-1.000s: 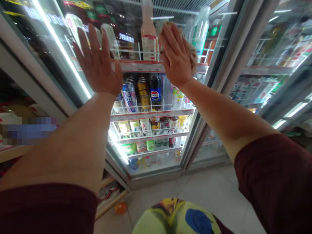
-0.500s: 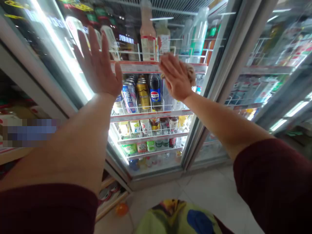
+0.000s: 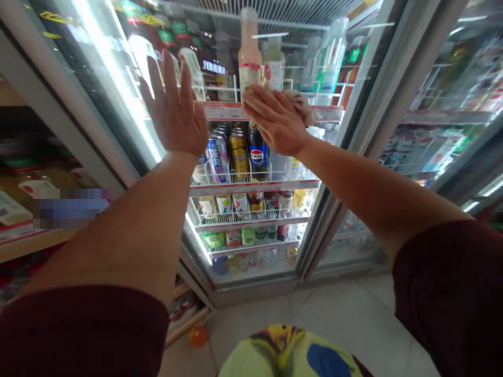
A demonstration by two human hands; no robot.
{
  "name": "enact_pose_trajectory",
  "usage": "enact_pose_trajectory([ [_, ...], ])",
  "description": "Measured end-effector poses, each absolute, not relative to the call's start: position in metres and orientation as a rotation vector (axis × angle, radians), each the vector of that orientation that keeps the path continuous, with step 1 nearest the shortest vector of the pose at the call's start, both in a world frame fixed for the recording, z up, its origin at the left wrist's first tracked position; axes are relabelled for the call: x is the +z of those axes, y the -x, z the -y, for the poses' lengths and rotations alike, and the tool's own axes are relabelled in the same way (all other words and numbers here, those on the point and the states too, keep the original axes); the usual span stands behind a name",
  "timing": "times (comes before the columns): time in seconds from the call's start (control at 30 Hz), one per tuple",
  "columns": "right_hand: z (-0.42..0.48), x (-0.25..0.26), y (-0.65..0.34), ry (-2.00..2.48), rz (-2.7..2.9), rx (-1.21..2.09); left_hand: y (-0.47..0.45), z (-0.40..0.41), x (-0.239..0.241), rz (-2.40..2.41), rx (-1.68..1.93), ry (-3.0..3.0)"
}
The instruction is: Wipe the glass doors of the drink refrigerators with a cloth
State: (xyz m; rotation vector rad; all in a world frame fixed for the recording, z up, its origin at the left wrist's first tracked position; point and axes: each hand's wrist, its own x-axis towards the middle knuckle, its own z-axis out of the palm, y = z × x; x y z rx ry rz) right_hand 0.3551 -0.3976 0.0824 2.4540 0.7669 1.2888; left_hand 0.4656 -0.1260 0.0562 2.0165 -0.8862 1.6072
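My left hand (image 3: 176, 112) is raised with fingers spread, its palm toward the glass door (image 3: 220, 112) of a drinks fridge. It holds nothing and appears to lean on the pane. To its right, my right hand (image 3: 277, 118) presses a crumpled beige cloth (image 3: 299, 104) on the same glass. Most of the cloth is hidden under the palm; a bunched part shows past the knuckles. Behind the pane, a pink bottle (image 3: 250, 55) stands on the upper shelf. A cola bottle (image 3: 258, 149) and a gold can (image 3: 239, 154) are on the shelf below.
Metal door frames (image 3: 365, 104) run along the right of the pane, with another fridge door beyond. At left is a wooden shelf (image 3: 39, 248) with bottles above it. An orange round object (image 3: 198, 336) lies on the tiled floor (image 3: 251, 319).
My right hand has moved left across the glass with the cloth, closer to my left hand. My left hand stays spread. The whole view has shifted slightly.
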Motion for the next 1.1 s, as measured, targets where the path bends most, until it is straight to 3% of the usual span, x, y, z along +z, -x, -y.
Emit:
enact_pose_trajectory([
  [0.07, 0.385, 0.098, -0.361, -2.4, -0.849, 1.248, -0.468, 0.124, 0.055, 0.89, 1.578, -2.013],
  [0.23, 0.348, 0.143, -0.379, -2.409, -0.407, 1.72, -0.472, 0.123, 0.055, 0.87, 1.487, -2.046],
  [0.4, 0.31, 0.158, -0.381, -2.425, -0.56, 1.332, -0.475, 0.123, 0.054, 0.883, 1.482, -2.063],
  [0.6, 0.297, 0.197, -0.38, -2.577, -0.211, 1.566, -0.479, 0.121, 0.052, 0.919, 1.527, -2.045],
  [0.73, 0.295, 0.206, -0.383, -2.505, -0.336, 1.329, -0.481, 0.121, 0.051, 0.901, 1.558, -2.043],
  [0.83, 0.302, 0.214, -0.382, -2.596, -0.107, 1.377, -0.481, 0.122, 0.052, 0.891, 1.544, -2.041],
  [0.93, 0.306, 0.207, -0.381, -2.584, 0.019, 1.492, -0.479, 0.123, 0.054, 0.88, 1.569, -2.033],
  [1.1, 0.306, 0.181, -0.37, -2.478, -0.394, 1.1, -0.464, 0.125, 0.056, 0.818, 1.555, -2.079],
])
